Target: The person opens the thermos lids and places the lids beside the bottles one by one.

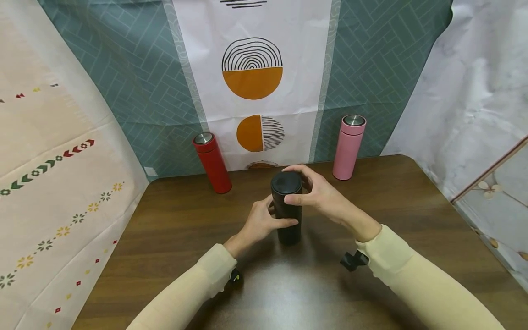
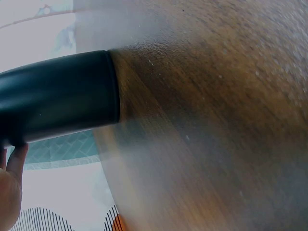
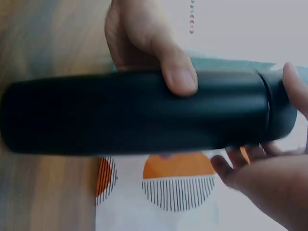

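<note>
A black insulated bottle (image 1: pixel 288 229) is upright, its base close over the wooden table in the left wrist view. My left hand (image 1: pixel 264 219) grips the bottle's body from the left, thumb across the front; in the right wrist view that thumb (image 3: pixel 180 77) presses along its side. On the right, my right hand (image 1: pixel 319 195) curls around the top, with thumb and fingers at the black lid (image 3: pixel 281 108). A thin seam shows between lid and body in the right wrist view.
Toward the back left of the table (image 1: pixel 177 247) stands a red bottle (image 1: pixel 214 167) with a steel-topped cap. A pink bottle (image 1: pixel 348 151) of the same kind stands at the back right. Patterned cloth (image 1: pixel 284 27) hangs behind the table.
</note>
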### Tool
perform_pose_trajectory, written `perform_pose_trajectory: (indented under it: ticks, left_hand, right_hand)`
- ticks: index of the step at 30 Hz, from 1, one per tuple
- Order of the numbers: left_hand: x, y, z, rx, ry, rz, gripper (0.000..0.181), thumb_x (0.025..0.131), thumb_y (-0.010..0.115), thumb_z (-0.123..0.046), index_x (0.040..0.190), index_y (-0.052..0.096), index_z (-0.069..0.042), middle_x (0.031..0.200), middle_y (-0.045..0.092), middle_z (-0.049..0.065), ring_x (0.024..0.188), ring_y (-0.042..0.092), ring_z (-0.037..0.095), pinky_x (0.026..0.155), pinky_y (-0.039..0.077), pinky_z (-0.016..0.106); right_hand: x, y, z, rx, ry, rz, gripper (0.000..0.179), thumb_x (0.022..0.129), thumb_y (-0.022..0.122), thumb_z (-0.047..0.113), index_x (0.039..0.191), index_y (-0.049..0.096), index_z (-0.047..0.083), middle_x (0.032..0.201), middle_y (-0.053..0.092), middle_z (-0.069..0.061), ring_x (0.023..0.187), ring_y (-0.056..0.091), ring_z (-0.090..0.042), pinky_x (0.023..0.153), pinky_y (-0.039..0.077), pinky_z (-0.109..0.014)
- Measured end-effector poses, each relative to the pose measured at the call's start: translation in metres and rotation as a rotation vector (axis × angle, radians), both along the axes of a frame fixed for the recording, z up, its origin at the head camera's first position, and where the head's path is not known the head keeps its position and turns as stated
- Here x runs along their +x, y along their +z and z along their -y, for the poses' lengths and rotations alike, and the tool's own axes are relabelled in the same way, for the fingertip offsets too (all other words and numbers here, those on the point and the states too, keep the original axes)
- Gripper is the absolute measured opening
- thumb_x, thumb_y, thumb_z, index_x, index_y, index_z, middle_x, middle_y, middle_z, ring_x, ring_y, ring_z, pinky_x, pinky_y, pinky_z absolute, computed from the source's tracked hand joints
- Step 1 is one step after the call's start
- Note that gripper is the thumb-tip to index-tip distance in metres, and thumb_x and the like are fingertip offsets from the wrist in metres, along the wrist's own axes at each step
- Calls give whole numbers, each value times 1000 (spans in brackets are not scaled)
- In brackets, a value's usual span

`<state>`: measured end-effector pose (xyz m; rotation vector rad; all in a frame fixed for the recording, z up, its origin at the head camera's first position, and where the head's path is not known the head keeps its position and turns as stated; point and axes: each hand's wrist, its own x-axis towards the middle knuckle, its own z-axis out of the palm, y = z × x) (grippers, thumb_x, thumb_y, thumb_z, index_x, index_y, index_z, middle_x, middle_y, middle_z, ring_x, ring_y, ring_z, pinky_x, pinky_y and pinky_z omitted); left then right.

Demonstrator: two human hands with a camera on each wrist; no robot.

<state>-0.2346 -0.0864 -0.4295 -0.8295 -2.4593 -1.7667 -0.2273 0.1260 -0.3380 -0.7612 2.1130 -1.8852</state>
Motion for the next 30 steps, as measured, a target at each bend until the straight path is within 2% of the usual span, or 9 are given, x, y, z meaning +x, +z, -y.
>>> perform_pose_trajectory:
  ticks: [4, 7, 9, 11, 15, 17, 21, 25, 30]
  left_hand:
    - [-1, -1, 0, 2, -4, -7, 64, 81, 92, -20, 138, 63, -14, 125, 73, 1, 111, 71, 17, 99, 57, 42]
    - [-1, -2, 0, 1, -9, -11, 65, 81, 92, -21, 139, 62, -14, 126, 73, 0, 112, 71, 17, 99, 57, 42]
    - [-1, -2, 0, -1, -10, -14, 66, 81, 92, -21, 140, 62, -15, 127, 72, -1, 112, 71, 16, 100, 57, 42]
    - [-1, -2, 0, -5, -6, -16, 66, 81, 92, -22, 140, 62, -15, 126, 73, -1, 112, 71, 16, 99, 57, 42]
    - [0, -1, 0, -1, 2, -23, 66, 80, 92, -21, 139, 62, -16, 123, 74, -1, 110, 71, 15, 99, 57, 41]
    - [2, 3, -1, 3, 6, -20, 66, 80, 92, -18, 139, 63, -14, 123, 74, 1, 110, 71, 16, 99, 57, 40]
    - [2, 4, 0, 6, 7, -29, 65, 80, 92, -16, 137, 63, -14, 121, 74, 0, 110, 71, 15, 99, 57, 39]
    - [0, 0, 1, 5, 2, -29, 63, 80, 92, -19, 136, 64, -15, 121, 74, 0, 110, 71, 16, 98, 57, 41]
    - [1, 1, 0, 5, -10, -13, 64, 81, 92, -18, 138, 63, -14, 125, 73, 2, 112, 71, 18, 100, 56, 43]
  right_hand:
    - [-9, 2, -9, -38, 152, 81, 67, 93, 78, 17, 152, 47, 13, 139, 60, -16, 130, 54, -33, 111, 41, -49]
    - [-12, 2, -12, -35, 205, 119, 70, 94, 76, 19, 157, 43, 16, 145, 57, -15, 135, 50, -33, 114, 37, -53]
    - [-11, 1, -12, -29, 197, 122, 75, 93, 77, 21, 158, 41, 18, 148, 54, -16, 137, 49, -34, 114, 38, -54]
    - [-8, 0, -11, -27, 157, 104, 80, 91, 80, 25, 159, 38, 20, 151, 52, -15, 138, 49, -33, 114, 39, -54]
    - [2, -5, -1, -46, 6, 3, 90, 86, 87, 32, 159, 35, 18, 155, 45, -11, 139, 47, -29, 115, 38, -54]
    - [7, -7, 4, -57, -69, -37, 92, 84, 88, 35, 158, 35, 16, 155, 44, -9, 139, 46, -27, 117, 36, -54]
    - [12, -10, 10, -49, -151, -53, 87, 84, 89, 32, 152, 39, 12, 143, 52, -10, 129, 53, -27, 113, 40, -53]
    - [9, -9, 8, -43, -137, -30, 76, 85, 88, 23, 145, 45, 8, 135, 58, -16, 119, 57, -29, 104, 47, -47]
    - [-1, -7, -4, -59, 18, 31, 66, 91, 79, 16, 149, 50, 12, 139, 59, -17, 124, 56, -32, 106, 46, -47]
